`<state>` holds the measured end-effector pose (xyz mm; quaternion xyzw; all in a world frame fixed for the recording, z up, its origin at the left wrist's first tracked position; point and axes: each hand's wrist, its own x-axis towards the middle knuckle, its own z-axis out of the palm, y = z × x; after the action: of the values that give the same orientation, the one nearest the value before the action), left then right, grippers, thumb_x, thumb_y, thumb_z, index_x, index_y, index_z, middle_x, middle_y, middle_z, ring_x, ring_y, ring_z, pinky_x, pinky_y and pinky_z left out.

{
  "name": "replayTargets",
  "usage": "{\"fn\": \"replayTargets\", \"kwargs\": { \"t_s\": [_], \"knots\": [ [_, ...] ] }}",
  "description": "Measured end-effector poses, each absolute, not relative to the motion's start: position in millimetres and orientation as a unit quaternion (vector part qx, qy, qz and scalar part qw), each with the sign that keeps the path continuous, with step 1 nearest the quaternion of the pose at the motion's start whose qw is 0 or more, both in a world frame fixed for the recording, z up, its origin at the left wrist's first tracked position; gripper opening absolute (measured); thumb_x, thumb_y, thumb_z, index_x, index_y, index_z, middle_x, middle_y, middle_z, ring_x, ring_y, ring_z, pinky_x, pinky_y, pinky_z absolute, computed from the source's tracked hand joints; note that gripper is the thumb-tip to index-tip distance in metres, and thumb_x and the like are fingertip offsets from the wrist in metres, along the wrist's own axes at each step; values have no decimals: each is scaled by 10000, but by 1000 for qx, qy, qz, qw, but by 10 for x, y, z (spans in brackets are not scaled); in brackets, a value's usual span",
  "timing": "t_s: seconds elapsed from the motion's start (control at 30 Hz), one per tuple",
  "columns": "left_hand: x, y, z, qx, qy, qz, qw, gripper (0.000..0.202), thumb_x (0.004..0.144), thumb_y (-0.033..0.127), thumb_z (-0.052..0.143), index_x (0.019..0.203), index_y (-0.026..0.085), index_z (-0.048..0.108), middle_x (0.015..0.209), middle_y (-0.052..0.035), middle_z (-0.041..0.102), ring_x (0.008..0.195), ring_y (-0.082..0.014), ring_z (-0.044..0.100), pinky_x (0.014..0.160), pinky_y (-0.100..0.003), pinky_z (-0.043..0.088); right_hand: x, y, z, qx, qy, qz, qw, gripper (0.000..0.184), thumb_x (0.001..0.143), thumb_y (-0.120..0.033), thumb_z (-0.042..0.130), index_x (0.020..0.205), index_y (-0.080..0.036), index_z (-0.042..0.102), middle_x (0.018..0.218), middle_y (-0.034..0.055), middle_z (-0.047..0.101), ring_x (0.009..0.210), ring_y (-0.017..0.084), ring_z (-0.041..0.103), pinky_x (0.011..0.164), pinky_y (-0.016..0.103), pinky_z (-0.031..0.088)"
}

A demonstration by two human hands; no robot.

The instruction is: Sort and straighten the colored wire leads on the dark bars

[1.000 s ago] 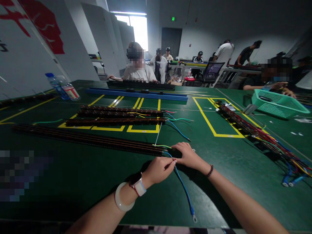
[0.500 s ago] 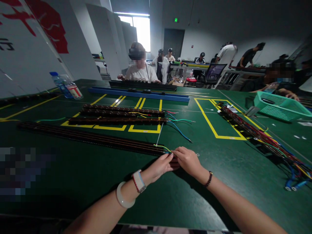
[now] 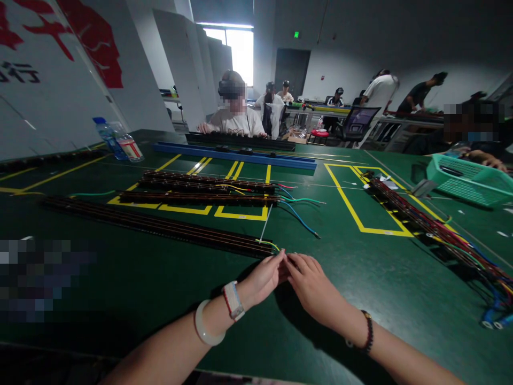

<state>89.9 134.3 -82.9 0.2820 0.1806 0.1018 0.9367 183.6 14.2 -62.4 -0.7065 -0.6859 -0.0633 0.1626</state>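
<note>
A long dark terminal strip (image 3: 160, 225) lies across the green table (image 3: 360, 278), its right end just ahead of my hands. A thin yellow-green wire (image 3: 271, 245) and a white cable tie (image 3: 265, 224) stick out at that end. My left hand (image 3: 262, 278) is pinched, fingertips at the strip's end. My right hand (image 3: 315, 286) comes in from the right, its fingers held together and meeting the left fingertips. Whatever sits between the fingertips is hidden. No blue wire shows near my hands.
More dark strips with coloured wire tails (image 3: 208, 188) lie on yellow tape boxes. Behind them are a blue rail (image 3: 236, 155) and water bottles (image 3: 120, 141). A wire harness (image 3: 436, 232) and green basket (image 3: 468, 181) are at right. Other people sit across the table.
The blue wire that hung from my left hand a second ago is out of sight. Both hands drew a little nearer to me and closed together, fingertip to fingertip.
</note>
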Motion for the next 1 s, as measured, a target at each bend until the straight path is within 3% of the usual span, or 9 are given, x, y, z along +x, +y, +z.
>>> {"fn": "replayTargets", "kwargs": {
  "t_s": [0.1,0.23,0.5,0.8,1.0],
  "knots": [
    [900,1313,-872,316,201,114,920,180,851,271,599,914,103,580,915,-77,641,810,-133,612,811,-298,476,1910,185,-491,-695,-701,-6,159,371,858,-75,435,1188,-187,563,1152,111,559,1057,224,521,925,402,467],
    [898,1330,-939,314,201,109,921,183,854,282,598,893,105,574,865,-66,641,744,-129,613,793,-327,492,1986,267,-407,-728,-668,57,143,251,859,-147,513,1096,-174,591,1045,90,580,918,196,573,827,340,502],
    [835,1352,-881,364,204,88,904,254,880,333,558,959,92,565,922,-125,668,822,-175,655,863,-372,475,2269,435,-329,-690,-715,83,69,243,885,-89,436,1013,-184,618,904,56,645,826,156,617,731,253,464],
    [814,1355,-838,400,189,71,894,351,873,397,545,890,48,579,848,-146,654,815,-207,665,832,-351,471,2545,866,-353,-523,-833,-110,-143,87,866,-92,520,916,-153,559,783,41,619,723,170,592,679,290,405],
    [812,1362,-859,412,173,70,892,387,815,443,611,869,60,586,839,-121,649,793,-190,656,800,-326,472,2813,1164,-332,-349,-898,-192,-186,124,924,-105,415,961,-158,521,799,35,591,692,150,540,698,304,388]
  ]
}}
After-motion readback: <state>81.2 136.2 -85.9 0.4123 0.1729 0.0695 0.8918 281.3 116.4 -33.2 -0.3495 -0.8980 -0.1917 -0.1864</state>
